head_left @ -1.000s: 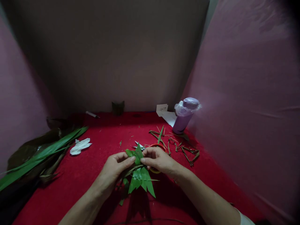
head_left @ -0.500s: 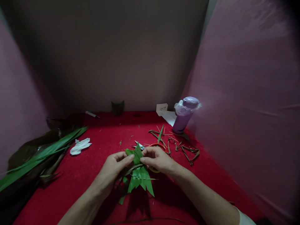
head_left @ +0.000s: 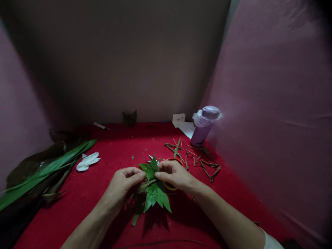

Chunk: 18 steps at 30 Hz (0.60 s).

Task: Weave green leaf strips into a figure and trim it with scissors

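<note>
Between my hands is a green leaf bundle [head_left: 156,197], cut into points at the top and bottom, with a brownish dried strip [head_left: 146,186] across its middle. My right hand [head_left: 174,175] pinches the upper part of the bundle between thumb and fingers. My left hand [head_left: 127,181] is closed at the bundle's left edge, thumb against the fingers. Partly hidden behind my right hand lie scissors [head_left: 178,160] with red-orange and yellow handles, their blades showing above the bundle. A cut green leaf piece [head_left: 135,218] is below my left hand.
Long green leaves [head_left: 52,169] lie on dark wrapping at left, near a crumpled white tissue [head_left: 88,161]. Brown dried strips [head_left: 210,169] and thin sticks are at right. A purple tumbler [head_left: 201,133] stands before white papers [head_left: 187,129]. A marker [head_left: 100,126] and dark leaf piece [head_left: 129,118] sit at the back.
My left thumb has shifted slightly left, showing more of the green leaf at the bundle's upper left. The bundle has turned a little and the dried strip shows more. My right hand keeps its pinch.
</note>
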Each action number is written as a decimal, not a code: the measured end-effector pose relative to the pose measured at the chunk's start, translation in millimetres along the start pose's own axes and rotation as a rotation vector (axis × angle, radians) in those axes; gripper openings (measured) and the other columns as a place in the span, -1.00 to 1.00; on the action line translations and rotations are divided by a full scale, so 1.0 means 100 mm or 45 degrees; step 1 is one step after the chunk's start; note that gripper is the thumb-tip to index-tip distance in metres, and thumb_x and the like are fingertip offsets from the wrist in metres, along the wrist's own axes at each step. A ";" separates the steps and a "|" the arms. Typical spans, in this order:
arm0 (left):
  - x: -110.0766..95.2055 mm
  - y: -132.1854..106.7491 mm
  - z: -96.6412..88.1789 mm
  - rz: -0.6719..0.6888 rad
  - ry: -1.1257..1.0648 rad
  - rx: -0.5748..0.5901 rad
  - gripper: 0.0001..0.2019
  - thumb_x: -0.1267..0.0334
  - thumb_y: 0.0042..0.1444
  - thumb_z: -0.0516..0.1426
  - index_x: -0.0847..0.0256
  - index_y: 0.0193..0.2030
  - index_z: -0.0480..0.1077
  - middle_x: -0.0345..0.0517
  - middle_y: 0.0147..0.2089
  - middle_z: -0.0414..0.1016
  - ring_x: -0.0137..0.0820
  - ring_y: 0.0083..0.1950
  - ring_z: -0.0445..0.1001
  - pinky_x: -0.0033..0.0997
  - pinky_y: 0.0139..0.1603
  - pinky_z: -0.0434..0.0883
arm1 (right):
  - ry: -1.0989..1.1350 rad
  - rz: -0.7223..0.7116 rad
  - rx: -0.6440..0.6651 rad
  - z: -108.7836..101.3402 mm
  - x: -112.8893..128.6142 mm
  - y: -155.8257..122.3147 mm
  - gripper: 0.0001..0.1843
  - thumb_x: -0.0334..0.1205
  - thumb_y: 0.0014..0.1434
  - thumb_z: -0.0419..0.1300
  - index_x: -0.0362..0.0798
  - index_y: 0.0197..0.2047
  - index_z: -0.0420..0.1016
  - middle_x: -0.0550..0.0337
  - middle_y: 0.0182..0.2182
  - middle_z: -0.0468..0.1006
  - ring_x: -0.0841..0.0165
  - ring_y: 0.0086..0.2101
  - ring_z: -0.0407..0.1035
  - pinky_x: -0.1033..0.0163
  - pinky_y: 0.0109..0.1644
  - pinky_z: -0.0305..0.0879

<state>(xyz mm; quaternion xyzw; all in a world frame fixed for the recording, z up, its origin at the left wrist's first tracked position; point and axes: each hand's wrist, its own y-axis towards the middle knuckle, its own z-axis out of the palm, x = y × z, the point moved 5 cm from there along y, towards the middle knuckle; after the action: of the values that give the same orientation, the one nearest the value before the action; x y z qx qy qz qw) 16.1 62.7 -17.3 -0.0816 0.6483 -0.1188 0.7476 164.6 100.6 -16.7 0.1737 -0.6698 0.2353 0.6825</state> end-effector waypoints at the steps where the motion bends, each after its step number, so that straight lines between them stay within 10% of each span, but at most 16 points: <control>1: 0.00 0.00 0.00 0.003 -0.003 0.003 -0.80 0.16 -0.12 0.23 0.28 -0.51 0.43 -0.14 -0.57 0.46 -0.46 -0.57 0.35 -0.49 -0.54 0.21 | 0.002 -0.005 0.006 0.00 0.00 0.00 -0.66 -0.02 -0.14 0.30 -0.12 -0.45 0.37 0.30 -0.56 0.36 0.49 -0.53 0.22 0.33 -0.39 0.14; 18: 0.05 0.02 0.05 -0.026 0.061 0.048 -0.79 0.15 -0.08 0.21 0.26 -0.53 0.38 -0.24 -0.63 0.38 -0.56 -0.63 0.23 -0.55 -0.62 0.10 | 0.134 -0.007 0.030 0.07 0.01 -0.03 -0.66 -0.06 -0.11 0.32 -0.15 -0.36 0.44 0.16 -0.43 0.47 0.34 -0.36 0.38 0.17 -0.21 0.25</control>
<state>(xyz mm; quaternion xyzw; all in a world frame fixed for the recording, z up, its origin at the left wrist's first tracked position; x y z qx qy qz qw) 21.7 62.8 -21.9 -0.0711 0.6629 -0.1405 0.7320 159.9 94.4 -15.1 0.1708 -0.6296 0.2503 0.7154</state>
